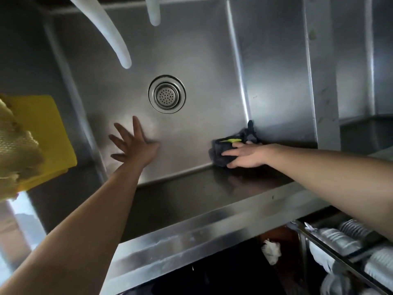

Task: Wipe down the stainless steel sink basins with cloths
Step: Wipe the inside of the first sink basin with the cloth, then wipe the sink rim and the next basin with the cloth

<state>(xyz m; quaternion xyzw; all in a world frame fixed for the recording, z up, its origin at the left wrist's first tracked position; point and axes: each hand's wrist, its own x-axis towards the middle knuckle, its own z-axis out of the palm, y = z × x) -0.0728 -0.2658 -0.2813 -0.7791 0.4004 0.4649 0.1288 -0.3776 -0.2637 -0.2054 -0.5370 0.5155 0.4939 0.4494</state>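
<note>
Head view: 2 hands in 1 basin [191, 50]; left hand [133, 145] splayed, empty; right hand [246, 155] flat on 1 dark cloth [229, 145] at 4 o'clock from 1 drain [167, 94].

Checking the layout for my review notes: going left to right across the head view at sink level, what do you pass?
Yellow cloth draped at the left edge → left hand, fingers spread on the basin floor → drain strainer → dark cloth in the basin's near right corner → right hand pressing on it.
</note>
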